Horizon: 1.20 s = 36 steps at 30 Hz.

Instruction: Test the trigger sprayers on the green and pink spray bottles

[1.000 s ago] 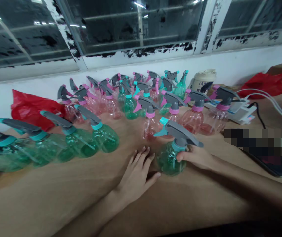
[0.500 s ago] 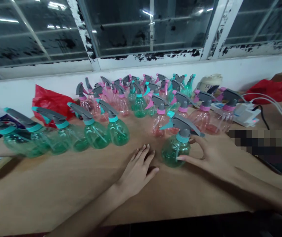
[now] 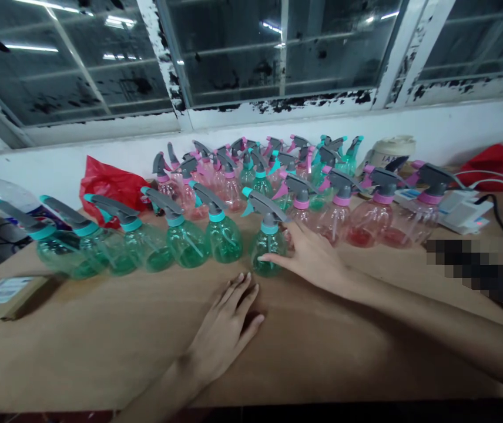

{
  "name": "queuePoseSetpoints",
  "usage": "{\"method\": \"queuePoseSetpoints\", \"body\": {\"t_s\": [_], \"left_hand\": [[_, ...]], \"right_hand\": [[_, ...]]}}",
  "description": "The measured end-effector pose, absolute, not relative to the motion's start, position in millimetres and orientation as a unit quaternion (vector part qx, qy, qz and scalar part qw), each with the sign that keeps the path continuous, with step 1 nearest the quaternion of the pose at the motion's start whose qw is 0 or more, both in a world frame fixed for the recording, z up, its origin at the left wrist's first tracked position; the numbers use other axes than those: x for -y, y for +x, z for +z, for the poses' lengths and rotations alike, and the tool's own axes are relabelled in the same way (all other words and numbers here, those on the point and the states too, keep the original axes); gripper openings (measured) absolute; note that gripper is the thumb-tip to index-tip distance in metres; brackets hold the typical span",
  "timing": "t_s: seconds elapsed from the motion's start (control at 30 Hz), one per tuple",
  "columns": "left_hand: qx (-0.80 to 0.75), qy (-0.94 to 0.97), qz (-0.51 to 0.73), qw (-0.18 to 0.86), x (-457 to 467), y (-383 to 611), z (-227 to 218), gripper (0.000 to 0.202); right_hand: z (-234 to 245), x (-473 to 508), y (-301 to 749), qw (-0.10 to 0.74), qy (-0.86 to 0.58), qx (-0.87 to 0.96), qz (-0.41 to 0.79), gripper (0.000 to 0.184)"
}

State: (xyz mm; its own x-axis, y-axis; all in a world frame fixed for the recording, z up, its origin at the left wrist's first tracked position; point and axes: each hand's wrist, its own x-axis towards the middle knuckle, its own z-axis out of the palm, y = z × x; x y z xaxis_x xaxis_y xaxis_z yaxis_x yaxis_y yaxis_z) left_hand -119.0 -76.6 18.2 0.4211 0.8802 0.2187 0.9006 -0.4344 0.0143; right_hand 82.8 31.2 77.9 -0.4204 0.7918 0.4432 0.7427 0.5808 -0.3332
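My right hand (image 3: 311, 252) grips a green spray bottle (image 3: 267, 249) by its round body, thumb in front and the other fingers behind it. The bottle stands upright at the right end of a row of several green spray bottles (image 3: 188, 244) with teal collars and grey trigger heads. My left hand (image 3: 227, 320) lies palm down on the table just in front, its fingers outstretched and holding nothing. To the right of the gripped bottle is a row of pink spray bottles (image 3: 370, 223) with pink collars.
More pink and green spray bottles (image 3: 234, 188) crowd the back by the wall. A red plastic bag (image 3: 110, 182), a small cardboard box (image 3: 11, 296) and a large clear bottle (image 3: 4, 194) are at the left. A white power strip (image 3: 465, 211) with cables lies right, near a tub (image 3: 390, 150).
My right hand has moved the green spray bottle leftward, from in front of the pink row to beside the green row. My left hand stays flat on the table.
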Motion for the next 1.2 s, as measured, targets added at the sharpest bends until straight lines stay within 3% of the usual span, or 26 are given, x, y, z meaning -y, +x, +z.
{"method": "queuePoseSetpoints", "body": {"t_s": [0.43,0.77,0.97,1.03,1.13,1.2], "left_hand": [[0.527,-0.839,-0.136,0.013,66.8,-120.7,19.8,0.038],[0.516,-0.844,-0.147,0.012,50.5,-109.7,19.0,0.036],[0.513,-0.845,-0.152,0.021,45.8,-106.3,20.2,0.034],[0.514,-0.844,-0.152,0.017,45.9,-105.7,20.5,0.035],[0.519,-0.842,-0.149,0.008,46.2,-103.7,21.7,0.036],[0.523,-0.839,-0.152,0.001,45.4,-100.5,22.9,0.035]], "right_hand": [[87.3,-54.7,61.7,0.234,-0.494,0.836,0.045,0.067],[84.8,-65.8,55.7,0.251,-0.491,0.832,0.054,0.059],[88.4,-54.4,66.1,0.282,-0.467,0.836,0.054,0.065],[91.4,-47.7,79.2,0.300,-0.461,0.832,0.068,0.060],[93.3,-43.2,107.2,0.337,-0.446,0.822,0.111,0.033],[91.8,-45.2,127.1,0.376,-0.446,0.806,0.104,0.025]]}}
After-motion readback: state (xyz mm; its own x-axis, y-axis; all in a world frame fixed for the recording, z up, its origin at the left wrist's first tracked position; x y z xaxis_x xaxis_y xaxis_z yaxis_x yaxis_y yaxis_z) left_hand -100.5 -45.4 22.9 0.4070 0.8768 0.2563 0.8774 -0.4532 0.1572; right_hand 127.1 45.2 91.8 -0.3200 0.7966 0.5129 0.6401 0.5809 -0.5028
